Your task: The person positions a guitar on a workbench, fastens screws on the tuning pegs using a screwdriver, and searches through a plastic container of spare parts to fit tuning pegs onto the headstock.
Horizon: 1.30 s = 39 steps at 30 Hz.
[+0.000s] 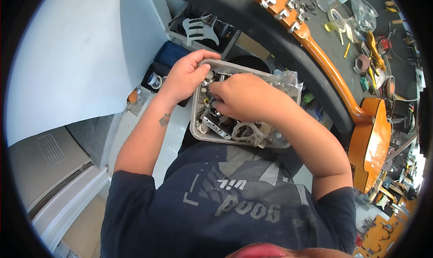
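In front of the person's torso (pixel 243 181) sits a plastic bin (pixel 193 119) of loose metal parts (pixel 216 126). The left hand (pixel 184 77) holds its far left corner, fingers (pixel 205 54) closed about the rim. The right hand (pixel 250 98) reaches inside, fingers (pixel 218 90) curled down among the parts, which lie beneath and around the fingertips; whether they pinch any piece cannot be told.

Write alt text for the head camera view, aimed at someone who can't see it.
A person's right hand reaches among small metal parts in a plastic tub, while the left hand holds the tub's far left corner. To the right, an orange guitar lies back-up on a dark, cluttered bench.
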{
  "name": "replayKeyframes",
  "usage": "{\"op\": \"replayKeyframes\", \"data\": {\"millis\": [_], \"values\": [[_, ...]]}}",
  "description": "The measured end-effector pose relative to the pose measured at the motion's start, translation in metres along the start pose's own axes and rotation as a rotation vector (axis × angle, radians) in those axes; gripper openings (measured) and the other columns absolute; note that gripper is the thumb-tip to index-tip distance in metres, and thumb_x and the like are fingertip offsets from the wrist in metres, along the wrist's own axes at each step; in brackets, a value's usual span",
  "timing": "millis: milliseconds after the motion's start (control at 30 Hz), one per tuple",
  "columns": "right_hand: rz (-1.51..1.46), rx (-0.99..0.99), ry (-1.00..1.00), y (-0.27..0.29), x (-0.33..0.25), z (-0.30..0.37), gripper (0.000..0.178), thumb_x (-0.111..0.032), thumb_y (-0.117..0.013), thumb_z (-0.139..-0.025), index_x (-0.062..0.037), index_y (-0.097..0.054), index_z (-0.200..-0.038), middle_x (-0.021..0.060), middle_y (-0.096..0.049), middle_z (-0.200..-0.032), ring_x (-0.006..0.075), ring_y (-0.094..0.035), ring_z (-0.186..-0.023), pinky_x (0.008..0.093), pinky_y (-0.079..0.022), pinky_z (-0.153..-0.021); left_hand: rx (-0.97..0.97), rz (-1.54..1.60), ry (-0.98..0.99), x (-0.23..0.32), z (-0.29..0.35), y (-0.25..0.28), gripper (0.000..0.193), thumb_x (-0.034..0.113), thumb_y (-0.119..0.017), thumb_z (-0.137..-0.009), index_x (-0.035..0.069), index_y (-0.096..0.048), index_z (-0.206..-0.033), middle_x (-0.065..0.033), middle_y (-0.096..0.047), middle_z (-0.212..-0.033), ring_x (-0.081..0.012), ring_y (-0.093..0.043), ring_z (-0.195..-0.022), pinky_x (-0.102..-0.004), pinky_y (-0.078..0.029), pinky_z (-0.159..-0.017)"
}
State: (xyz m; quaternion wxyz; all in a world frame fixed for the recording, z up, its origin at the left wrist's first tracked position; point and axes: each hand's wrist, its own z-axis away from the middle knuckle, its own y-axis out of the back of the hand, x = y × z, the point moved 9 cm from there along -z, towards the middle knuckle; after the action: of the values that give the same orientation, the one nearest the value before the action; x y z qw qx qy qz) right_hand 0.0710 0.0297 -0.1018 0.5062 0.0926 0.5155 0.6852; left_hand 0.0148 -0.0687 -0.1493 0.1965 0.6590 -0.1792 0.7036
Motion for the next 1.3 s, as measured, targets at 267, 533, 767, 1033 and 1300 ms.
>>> {"op": "replayKeyframes", "data": {"millis": [267,533,767,1033,1300], "values": [[0.199,0.083,0.096,-0.001,-0.014,-0.008,0.017,-0.021,-0.072,-0.085,-0.0065,-0.076,-0.094,0.0128,-0.074,-0.083,0.0330,-0.075,-0.078,0.0457,-0.060,-0.073,-0.003,-0.040,-0.004,0.002,0.000,-0.001,0.035,0.008,-0.050,-0.105,0.001,-0.063,-0.136,-0.0043,-0.069,-0.123,-0.0113,-0.061,-0.111,-0.0299,-0.049,-0.099],[0.331,0.116,-0.004,-0.010,-0.012,-0.023,0.008,-0.013,-0.075,-0.077,-0.0085,-0.078,-0.083,0.0093,-0.076,-0.081,0.0274,-0.077,-0.077,0.0405,-0.060,-0.066,-0.017,-0.002,0.041,-0.002,-0.001,-0.004,0.035,0.009,-0.050,-0.106,0.000,-0.062,-0.137,-0.0055,-0.069,-0.125,-0.0118,-0.062,-0.113,-0.0301,-0.049,-0.100],[0.202,0.361,0.176,-0.008,-0.009,-0.021,0.011,-0.005,-0.073,-0.077,-0.0026,-0.077,-0.087,0.0125,-0.073,-0.099,0.0301,-0.076,-0.084,0.0417,-0.062,-0.070,-0.007,0.047,0.011,-0.005,0.000,-0.001,0.034,0.010,-0.050,-0.107,0.000,-0.060,-0.138,-0.0053,-0.070,-0.120,-0.0111,-0.065,-0.107,-0.0296,-0.052,-0.096],[0.214,0.332,0.073,-0.008,-0.002,-0.027,0.012,-0.005,-0.073,-0.077,-0.0022,-0.076,-0.088,0.0116,-0.074,-0.098,0.0300,-0.076,-0.084,0.0408,-0.062,-0.071,-0.007,0.057,-0.018,-0.008,-0.004,0.000,0.033,0.012,-0.052,-0.108,0.000,-0.060,-0.137,-0.0051,-0.071,-0.118,-0.0111,-0.066,-0.105,-0.0294,-0.052,-0.095],[0.266,0.309,0.092,-0.008,0.002,-0.028,0.013,-0.005,-0.075,-0.075,-0.0024,-0.075,-0.088,0.0116,-0.074,-0.097,0.0302,-0.076,-0.082,0.0407,-0.062,-0.070,-0.003,0.089,0.001,-0.001,-0.005,-0.004,0.034,0.013,-0.053,-0.107,0.000,-0.060,-0.138,-0.0056,-0.070,-0.120,-0.0112,-0.065,-0.107,-0.0294,-0.052,-0.096]]}}
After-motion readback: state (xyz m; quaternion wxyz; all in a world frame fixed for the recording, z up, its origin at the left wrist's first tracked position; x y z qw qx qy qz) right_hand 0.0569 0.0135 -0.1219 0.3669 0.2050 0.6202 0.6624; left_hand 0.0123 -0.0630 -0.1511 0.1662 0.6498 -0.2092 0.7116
